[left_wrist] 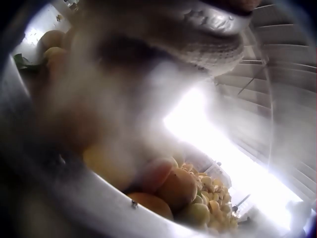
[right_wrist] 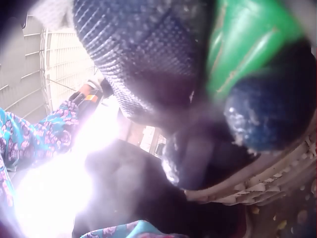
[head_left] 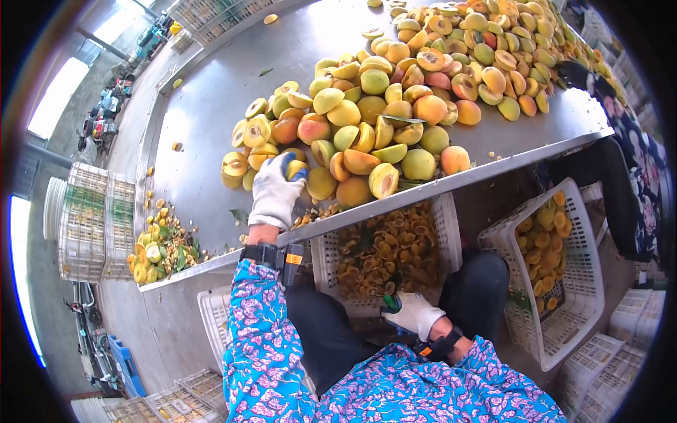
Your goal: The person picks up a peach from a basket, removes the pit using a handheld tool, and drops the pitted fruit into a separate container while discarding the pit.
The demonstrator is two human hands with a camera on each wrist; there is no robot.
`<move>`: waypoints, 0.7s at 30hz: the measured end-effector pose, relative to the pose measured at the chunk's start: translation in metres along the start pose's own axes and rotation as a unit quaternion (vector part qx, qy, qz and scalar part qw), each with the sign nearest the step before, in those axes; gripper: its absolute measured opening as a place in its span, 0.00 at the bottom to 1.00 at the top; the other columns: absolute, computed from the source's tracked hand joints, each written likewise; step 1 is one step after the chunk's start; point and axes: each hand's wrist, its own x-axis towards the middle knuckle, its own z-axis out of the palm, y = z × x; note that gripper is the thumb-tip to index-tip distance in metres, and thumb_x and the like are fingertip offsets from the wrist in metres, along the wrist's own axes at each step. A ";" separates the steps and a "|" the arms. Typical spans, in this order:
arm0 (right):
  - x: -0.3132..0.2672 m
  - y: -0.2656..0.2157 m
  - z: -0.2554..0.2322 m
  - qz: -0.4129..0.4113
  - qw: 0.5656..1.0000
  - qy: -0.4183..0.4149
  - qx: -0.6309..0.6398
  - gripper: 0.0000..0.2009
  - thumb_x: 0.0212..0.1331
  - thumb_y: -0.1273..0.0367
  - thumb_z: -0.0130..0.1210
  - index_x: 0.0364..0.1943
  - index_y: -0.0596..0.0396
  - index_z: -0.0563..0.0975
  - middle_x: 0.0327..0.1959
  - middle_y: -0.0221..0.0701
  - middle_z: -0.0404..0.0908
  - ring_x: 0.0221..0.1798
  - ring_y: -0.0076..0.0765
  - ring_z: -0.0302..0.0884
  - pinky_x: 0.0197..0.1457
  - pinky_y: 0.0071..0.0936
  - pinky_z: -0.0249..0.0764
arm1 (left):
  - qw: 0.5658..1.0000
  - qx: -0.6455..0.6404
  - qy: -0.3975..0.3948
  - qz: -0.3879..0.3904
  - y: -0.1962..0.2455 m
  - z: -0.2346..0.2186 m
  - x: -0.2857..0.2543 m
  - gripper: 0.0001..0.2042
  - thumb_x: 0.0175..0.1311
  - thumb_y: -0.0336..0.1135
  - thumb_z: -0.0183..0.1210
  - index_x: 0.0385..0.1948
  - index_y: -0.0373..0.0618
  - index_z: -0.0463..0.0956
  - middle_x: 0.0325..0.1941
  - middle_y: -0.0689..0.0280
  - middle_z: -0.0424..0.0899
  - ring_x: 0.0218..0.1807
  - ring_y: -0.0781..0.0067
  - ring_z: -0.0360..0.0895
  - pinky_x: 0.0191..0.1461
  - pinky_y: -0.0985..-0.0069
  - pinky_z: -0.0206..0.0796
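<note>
My left hand [head_left: 278, 190], in a white glove with blue fingertips, has its fingers curled round a yellow fruit [head_left: 296, 169] at the near left edge of the fruit pile [head_left: 367, 141] on the metal table [head_left: 218, 92]. In the head view my right hand [head_left: 416, 315] is low, in front of the crate under the table edge. It grips a green handle [head_left: 391, 303], also seen as a green surface [right_wrist: 247, 39] between the gloved fingers [right_wrist: 257, 111] in the right wrist view. The left wrist view is blurred by the near glove [left_wrist: 208, 49].
A white crate [head_left: 451, 225] of fruit pieces stands below the table edge. Another crate [head_left: 592, 282] with fruit is tilted at the right, near a person in a floral sleeve [head_left: 627, 141]. Scraps [head_left: 166, 247] lie at the table's left corner; stacked crates [head_left: 84, 225] stand beyond.
</note>
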 end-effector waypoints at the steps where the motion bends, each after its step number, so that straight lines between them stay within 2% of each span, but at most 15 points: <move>1: 0.000 0.002 0.000 0.005 0.999 0.006 0.046 0.19 0.51 0.56 0.59 0.35 0.60 0.78 0.30 0.45 0.82 0.37 0.49 0.81 0.42 0.40 0.74 | 0.990 -0.129 0.020 -0.055 -0.013 0.006 -0.002 0.20 0.51 0.40 0.66 0.45 0.42 0.77 0.43 0.58 0.82 0.44 0.58 0.79 0.49 0.70 0.71; 2: 0.001 0.007 0.002 0.009 0.996 0.010 0.091 0.19 0.51 0.56 0.59 0.35 0.60 0.78 0.30 0.44 0.82 0.37 0.48 0.81 0.42 0.39 0.74 | 0.948 -0.304 0.035 -0.086 -0.021 0.007 -0.009 0.18 0.54 0.40 0.66 0.44 0.41 0.77 0.40 0.63 0.83 0.39 0.66 0.81 0.41 0.74 0.74; 3: 0.004 0.013 0.003 0.011 0.991 0.014 0.133 0.19 0.51 0.56 0.60 0.35 0.60 0.78 0.29 0.44 0.82 0.36 0.47 0.81 0.41 0.39 0.75 | 0.879 -0.446 0.018 -0.166 -0.017 -0.006 -0.017 0.17 0.56 0.38 0.64 0.45 0.41 0.76 0.41 0.64 0.82 0.41 0.68 0.80 0.41 0.74 0.74; 4: 0.007 0.013 0.003 -0.010 0.985 0.028 0.171 0.17 0.52 0.59 0.60 0.36 0.59 0.78 0.28 0.39 0.82 0.31 0.40 0.82 0.36 0.35 0.76 | 0.783 -0.574 0.004 -0.240 -0.012 -0.021 -0.027 0.16 0.58 0.36 0.62 0.47 0.42 0.75 0.42 0.65 0.81 0.42 0.69 0.80 0.40 0.74 0.75; 6: -0.001 0.001 -0.005 0.048 0.952 -0.008 0.304 0.14 0.54 0.62 0.60 0.38 0.59 0.77 0.27 0.35 0.82 0.25 0.32 0.81 0.32 0.30 0.76 | 0.665 -0.712 0.016 -0.227 -0.023 -0.028 -0.050 0.16 0.62 0.40 0.59 0.49 0.46 0.74 0.43 0.63 0.80 0.43 0.66 0.79 0.40 0.70 0.76; 7: 0.004 0.005 -0.001 0.008 0.965 0.009 0.261 0.11 0.57 0.65 0.58 0.38 0.56 0.74 0.23 0.30 0.79 0.20 0.24 0.77 0.23 0.22 0.74 | 0.589 -0.772 0.021 -0.236 -0.020 -0.034 -0.061 0.16 0.62 0.41 0.59 0.49 0.46 0.74 0.45 0.63 0.79 0.44 0.66 0.79 0.42 0.68 0.76; 9: 0.004 0.001 0.001 0.033 0.968 -0.017 0.247 0.11 0.57 0.65 0.58 0.39 0.56 0.75 0.24 0.30 0.79 0.20 0.24 0.77 0.23 0.22 0.74 | 0.415 -0.877 0.011 -0.243 -0.013 -0.045 -0.076 0.16 0.63 0.43 0.57 0.48 0.45 0.74 0.48 0.62 0.79 0.50 0.65 0.76 0.48 0.63 0.74; 12: 0.005 0.003 0.006 0.038 0.975 -0.028 0.218 0.12 0.57 0.64 0.59 0.39 0.57 0.75 0.24 0.30 0.79 0.20 0.24 0.77 0.24 0.23 0.74 | 0.355 -0.899 0.036 -0.254 -0.017 -0.048 -0.095 0.20 0.65 0.48 0.53 0.51 0.45 0.72 0.51 0.63 0.78 0.55 0.61 0.74 0.55 0.60 0.70; 14: 0.003 0.001 0.006 0.049 0.973 -0.026 0.225 0.12 0.57 0.64 0.59 0.39 0.57 0.75 0.24 0.29 0.79 0.20 0.24 0.76 0.24 0.24 0.74 | 0.379 -0.893 0.050 -0.239 -0.016 -0.054 -0.104 0.22 0.66 0.50 0.50 0.53 0.45 0.71 0.52 0.64 0.77 0.56 0.60 0.72 0.58 0.58 0.68; 18: 0.009 0.009 0.009 -0.021 0.986 0.050 0.155 0.12 0.55 0.64 0.59 0.35 0.59 0.76 0.26 0.35 0.81 0.26 0.30 0.79 0.31 0.29 0.74 | 0.422 -0.881 0.069 -0.202 -0.020 -0.058 -0.119 0.25 0.68 0.56 0.43 0.52 0.44 0.72 0.52 0.60 0.77 0.60 0.55 0.70 0.61 0.53 0.64; 20: 0.012 0.011 0.008 -0.060 0.989 0.087 0.102 0.12 0.54 0.64 0.60 0.35 0.59 0.76 0.27 0.37 0.81 0.27 0.33 0.79 0.33 0.31 0.74 | 0.475 -0.853 0.095 -0.195 -0.020 -0.056 -0.126 0.25 0.69 0.56 0.41 0.53 0.44 0.71 0.52 0.60 0.77 0.58 0.56 0.72 0.59 0.54 0.66; 21: 0.001 -0.013 0.001 -0.059 0.992 0.100 0.054 0.13 0.53 0.64 0.60 0.35 0.59 0.75 0.28 0.42 0.81 0.30 0.43 0.80 0.35 0.36 0.74 | 0.502 -0.836 0.107 -0.193 -0.018 -0.056 -0.129 0.25 0.69 0.56 0.41 0.54 0.43 0.71 0.52 0.60 0.77 0.57 0.57 0.72 0.59 0.55 0.66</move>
